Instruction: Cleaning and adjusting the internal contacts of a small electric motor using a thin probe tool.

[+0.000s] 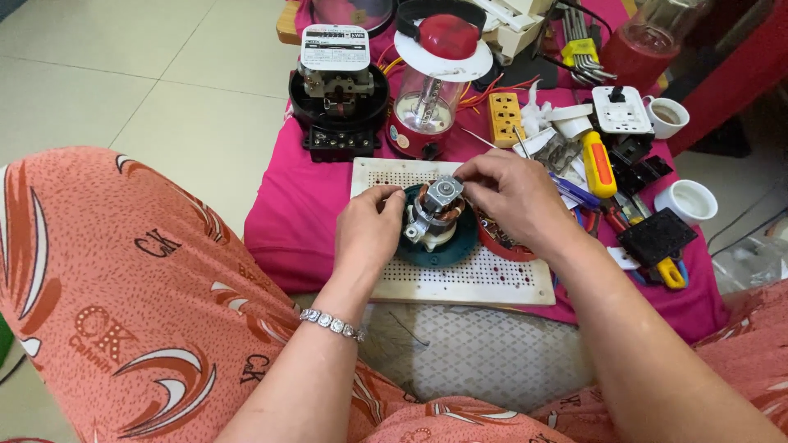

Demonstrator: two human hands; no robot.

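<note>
- A small electric motor (437, 209) is held over a teal round base (439, 240) on the white perforated board (492, 279).
- It is pinched by the left hand (368, 231) at its left side; the right hand (513, 197) is closed on its top.
- If either grip loosens, the motor could tip off the base, and the copper windings could be snagged by fingertips.
- Its long axis appears tilted, with the metal bracket end pointing up and away.
</note>
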